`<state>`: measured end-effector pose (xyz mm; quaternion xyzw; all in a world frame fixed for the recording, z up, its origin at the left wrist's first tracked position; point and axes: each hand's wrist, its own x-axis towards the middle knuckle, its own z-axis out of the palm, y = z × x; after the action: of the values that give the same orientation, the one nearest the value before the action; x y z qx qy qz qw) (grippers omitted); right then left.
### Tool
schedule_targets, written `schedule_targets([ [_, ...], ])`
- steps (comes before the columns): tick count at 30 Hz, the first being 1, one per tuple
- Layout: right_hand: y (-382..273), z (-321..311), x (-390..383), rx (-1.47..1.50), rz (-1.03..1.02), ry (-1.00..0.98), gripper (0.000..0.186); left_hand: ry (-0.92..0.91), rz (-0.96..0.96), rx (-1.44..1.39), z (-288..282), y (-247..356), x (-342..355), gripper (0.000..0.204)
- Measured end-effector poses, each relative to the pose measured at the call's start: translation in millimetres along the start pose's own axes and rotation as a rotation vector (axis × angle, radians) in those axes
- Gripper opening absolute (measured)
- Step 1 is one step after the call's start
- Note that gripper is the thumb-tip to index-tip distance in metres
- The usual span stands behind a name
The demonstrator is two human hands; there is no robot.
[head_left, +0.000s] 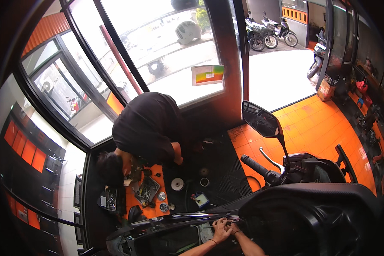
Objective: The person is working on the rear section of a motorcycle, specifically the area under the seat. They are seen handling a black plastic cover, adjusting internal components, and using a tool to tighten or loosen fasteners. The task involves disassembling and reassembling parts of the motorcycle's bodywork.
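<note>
My left hand [220, 229] and my right hand [233, 228] meet over the body of a black scooter [187, 218], at the lower middle of the view. Both have bent fingers, drawn together around a small dark part that I cannot make out. Just left of them is an open compartment [166, 241] in the scooter body, with a light, translucent piece [205, 232] at its edge by my left hand. To the right of my hands rises the large black seat [307, 209], apparently tipped up. A dark band circles each wrist.
Beyond the scooter a person in black [147, 123] bends over parts on the floor, beside a tray [147, 190]. A white round part [177, 184] and a small box [199, 199] lie on the black mat [217, 164]. The mirror [261, 120] and handlebar grip [254, 165] stick out.
</note>
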<state>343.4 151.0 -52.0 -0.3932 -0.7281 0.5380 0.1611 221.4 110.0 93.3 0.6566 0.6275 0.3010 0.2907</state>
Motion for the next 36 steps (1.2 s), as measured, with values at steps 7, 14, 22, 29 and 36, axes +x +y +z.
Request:
schedule_targets([
  [7, 65.2, 2.7, -15.0, -0.043, -0.067, 0.263, 0.041, -0.662, 0.635, 0.043, -29.4, 14.3, 59.7, 0.029],
  [14, 1.6, 0.7, -1.0, -0.126, 0.06, 0.031, 0.039, 0.03, -0.047, 0.348, -18.9, 29.3, 4.6, 0.087],
  [22, -39.2, -15.3, -0.4, -0.323, 0.316, -0.119, 0.035, -0.46, 0.285, 0.573, -39.7, -24.5, 35.5, 0.043],
  [29, -25.1, -11.9, -10.0, -0.252, 0.255, 0.02, 0.039, -0.37, 0.277, 0.51, -42.0, 22.1, 29.5, 0.063],
  [36, -20.0, -0.8, -3.7, -0.248, 0.14, -0.09, 0.043, -0.13, 0.06, 0.089, 1.4, 10.7, 0.1, 0.052],
])
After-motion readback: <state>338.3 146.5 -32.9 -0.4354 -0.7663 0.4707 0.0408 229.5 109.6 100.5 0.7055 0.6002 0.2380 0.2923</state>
